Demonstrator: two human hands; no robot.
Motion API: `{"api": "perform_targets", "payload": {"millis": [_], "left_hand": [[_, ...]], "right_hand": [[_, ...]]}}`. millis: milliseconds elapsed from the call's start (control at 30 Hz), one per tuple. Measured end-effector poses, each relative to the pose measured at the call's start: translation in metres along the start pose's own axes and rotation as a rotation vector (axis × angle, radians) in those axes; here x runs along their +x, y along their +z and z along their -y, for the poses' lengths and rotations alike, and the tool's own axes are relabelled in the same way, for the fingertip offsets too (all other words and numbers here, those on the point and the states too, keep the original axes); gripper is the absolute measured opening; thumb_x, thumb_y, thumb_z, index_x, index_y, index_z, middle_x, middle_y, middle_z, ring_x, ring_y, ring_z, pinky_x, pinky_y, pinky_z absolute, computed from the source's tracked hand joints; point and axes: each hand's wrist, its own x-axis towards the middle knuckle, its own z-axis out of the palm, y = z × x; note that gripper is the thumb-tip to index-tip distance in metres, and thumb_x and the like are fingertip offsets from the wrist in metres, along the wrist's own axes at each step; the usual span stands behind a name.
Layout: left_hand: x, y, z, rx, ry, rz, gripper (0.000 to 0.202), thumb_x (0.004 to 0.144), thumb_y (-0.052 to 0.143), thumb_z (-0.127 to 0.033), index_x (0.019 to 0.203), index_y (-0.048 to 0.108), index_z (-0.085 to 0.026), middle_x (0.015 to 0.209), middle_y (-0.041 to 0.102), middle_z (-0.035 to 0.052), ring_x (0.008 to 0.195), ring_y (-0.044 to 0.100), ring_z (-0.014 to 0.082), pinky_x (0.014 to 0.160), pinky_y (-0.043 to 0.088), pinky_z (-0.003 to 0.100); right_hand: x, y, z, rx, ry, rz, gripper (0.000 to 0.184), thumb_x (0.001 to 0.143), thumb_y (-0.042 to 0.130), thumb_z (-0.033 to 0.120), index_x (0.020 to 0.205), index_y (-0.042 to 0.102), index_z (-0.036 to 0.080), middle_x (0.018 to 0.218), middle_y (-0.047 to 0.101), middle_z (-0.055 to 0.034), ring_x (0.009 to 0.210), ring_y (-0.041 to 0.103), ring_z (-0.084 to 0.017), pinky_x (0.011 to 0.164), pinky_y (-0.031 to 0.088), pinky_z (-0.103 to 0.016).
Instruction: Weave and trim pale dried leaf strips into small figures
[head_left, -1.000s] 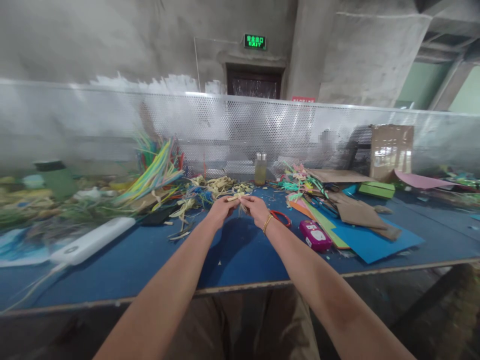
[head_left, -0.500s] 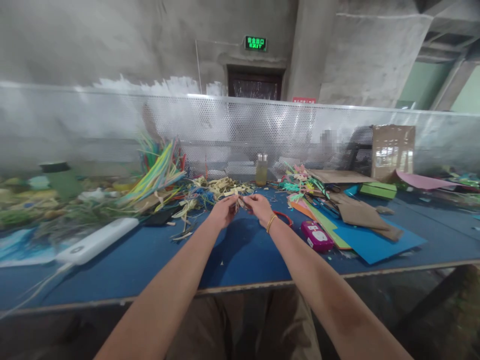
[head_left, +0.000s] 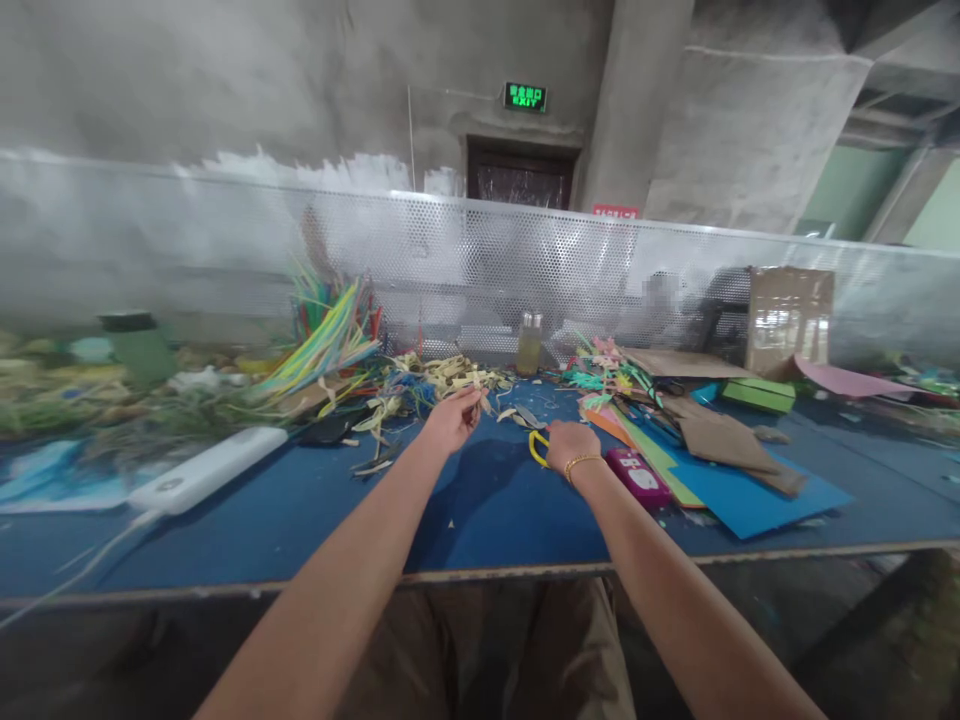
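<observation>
Above the middle of the blue table, my left hand [head_left: 456, 418] is closed in a pinch on a small tan strip [head_left: 486, 402], whose material I cannot make out. To its right, my right hand [head_left: 571, 445] lies low over the table, its fingers curled round a pair of scissors [head_left: 538, 449]. A yellow handle loop shows to the left of the fingers; the rest of the handle is covered by the hand. Just beyond both hands lies a heap of pale, dry-looking strips [head_left: 457, 378].
To the left are a white power strip [head_left: 214, 468], a bundle of coloured strips [head_left: 330, 335] and a green lidded container [head_left: 139, 350]. A glass bottle [head_left: 529, 345] stands at the back. On the right lie a purple box [head_left: 637, 477], blue sheet [head_left: 757, 500] and cardboard [head_left: 720, 430].
My right hand has left the tan piece and moved right and nearer, onto the scissors. My left hand keeps the piece at about the same spot. The view has shifted slightly.
</observation>
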Motion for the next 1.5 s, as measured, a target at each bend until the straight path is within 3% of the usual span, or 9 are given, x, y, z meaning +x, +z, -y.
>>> {"api": "perform_targets", "payload": {"millis": [200, 400, 567, 767, 900, 1067, 1167, 1333, 1500], "left_hand": [[0.0, 0.0, -0.001, -0.037, 0.025, -0.007, 0.023, 0.069, 0.065, -0.002, 0.089, 0.062, -0.013, 0.079, 0.07, 0.003, 0.05, 0.059, 0.0056, 0.043, 0.045, 0.014], [0.0, 0.0, -0.002, 0.012, 0.03, -0.003, 0.016, 0.065, 0.071, -0.012, 0.079, 0.063, -0.014, 0.069, 0.067, 0.0006, 0.047, 0.055, 0.0043, 0.04, 0.039, 0.013], [0.002, 0.0, -0.004, 0.225, 0.121, -0.075, 0.028, 0.054, 0.078, -0.025, 0.078, 0.067, -0.016, 0.066, 0.064, -0.0001, 0.052, 0.055, 0.006, 0.044, 0.036, 0.015], [-0.005, -0.002, -0.015, 0.642, 0.3, -0.084, 0.026, 0.057, 0.073, -0.031, 0.078, 0.071, -0.015, 0.046, 0.051, -0.0026, 0.042, 0.04, 0.0078, 0.043, 0.028, 0.022], [-0.013, 0.0, -0.027, 0.92, 0.37, -0.045, 0.024, 0.058, 0.07, -0.033, 0.076, 0.073, -0.017, 0.05, 0.056, -0.0002, 0.048, 0.046, 0.0117, 0.047, 0.03, 0.024], [-0.021, 0.007, -0.03, 1.025, 0.325, 0.184, 0.019, 0.06, 0.068, -0.032, 0.074, 0.073, -0.019, 0.065, 0.065, 0.0021, 0.063, 0.055, 0.0147, 0.057, 0.038, 0.025], [-0.025, 0.011, -0.026, 1.05, 0.273, 0.275, 0.018, 0.061, 0.067, -0.033, 0.073, 0.073, -0.019, 0.065, 0.066, 0.0011, 0.065, 0.056, 0.015, 0.059, 0.04, 0.025], [-0.028, 0.013, -0.018, 1.005, 0.16, 0.385, 0.017, 0.061, 0.069, -0.03, 0.072, 0.071, -0.018, 0.073, 0.068, 0.0016, 0.072, 0.058, 0.0151, 0.067, 0.043, 0.025], [-0.026, 0.015, -0.019, 0.766, 0.103, 0.284, 0.04, 0.059, 0.073, -0.037, 0.095, 0.069, -0.02, 0.081, 0.068, 0.0029, 0.073, 0.059, 0.0141, 0.063, 0.042, 0.024]], "right_hand": [[0.011, -0.01, -0.011, 0.078, 0.014, 0.072, 0.047, 0.062, 0.067, 0.024, 0.106, 0.059, 0.01, 0.101, 0.065, -0.0197, 0.095, 0.063, -0.029, 0.074, 0.047, -0.034], [0.006, 0.004, -0.036, 0.72, 0.099, 0.091, 0.047, 0.064, 0.066, 0.027, 0.109, 0.057, 0.013, 0.084, 0.067, -0.0077, 0.064, 0.061, -0.017, 0.051, 0.042, -0.023], [-0.008, -0.004, -0.042, 1.068, -0.048, -0.028, 0.044, 0.064, 0.065, 0.024, 0.107, 0.056, 0.014, 0.072, 0.063, -0.001, 0.052, 0.052, -0.01, 0.046, 0.039, -0.02], [-0.012, -0.029, -0.062, 0.955, -0.37, -0.174, 0.05, 0.064, 0.063, 0.02, 0.113, 0.055, 0.021, 0.091, 0.065, -0.0038, 0.075, 0.06, -0.015, 0.064, 0.047, -0.025], [-0.013, -0.042, -0.071, 0.782, -0.38, -0.196, 0.04, 0.062, 0.07, 0.028, 0.1, 0.061, 0.02, 0.085, 0.064, -0.0031, 0.075, 0.059, -0.016, 0.069, 0.046, -0.027], [-0.014, -0.041, -0.045, 1.171, -0.248, -0.02, 0.053, 0.058, 0.074, 0.039, 0.102, 0.052, 0.021, 0.072, 0.062, 0.0007, 0.059, 0.057, -0.013, 0.051, 0.043, -0.023], [-0.01, -0.031, -0.018, 1.402, -0.257, -0.06, 0.059, 0.052, 0.078, 0.035, 0.1, 0.047, 0.023, 0.075, 0.063, 0.0016, 0.061, 0.058, -0.012, 0.056, 0.046, -0.023], [0.0, -0.015, 0.013, 1.472, -0.261, -0.069, 0.051, 0.052, 0.076, 0.031, 0.094, 0.048, 0.021, 0.069, 0.061, 0.0035, 0.056, 0.055, -0.01, 0.053, 0.044, -0.022], [0.006, -0.014, 0.019, 1.524, -0.159, -0.201, 0.047, 0.054, 0.072, 0.027, 0.094, 0.048, 0.02, 0.066, 0.056, 0.0051, 0.054, 0.052, -0.008, 0.052, 0.043, -0.021]]}}
